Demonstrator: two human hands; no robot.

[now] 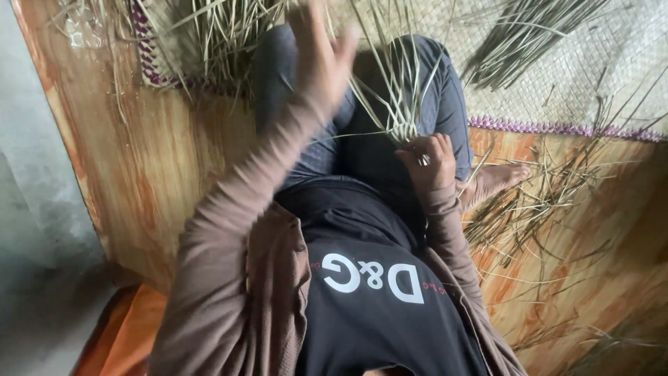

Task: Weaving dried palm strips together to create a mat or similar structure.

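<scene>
A bunch of thin, pale green-yellow dried grass strips [396,90] stands gathered at one tight, interlaced point over the person's lap, just above the purple-stitched near edge of the woven straw mat [598,76]. From that point the strips fan upward and outward, some straight, some bent. The right hand [428,163] pinches the gathered base; the raised left hand [320,56], blurred, touches the upper strands.

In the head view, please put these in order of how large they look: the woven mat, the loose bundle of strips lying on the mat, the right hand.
1. Woven mat, clearly the largest, though cut by the frame.
2. Bundle of strips.
3. Right hand, though it is nearer the camera, so this order is unsure.
</scene>
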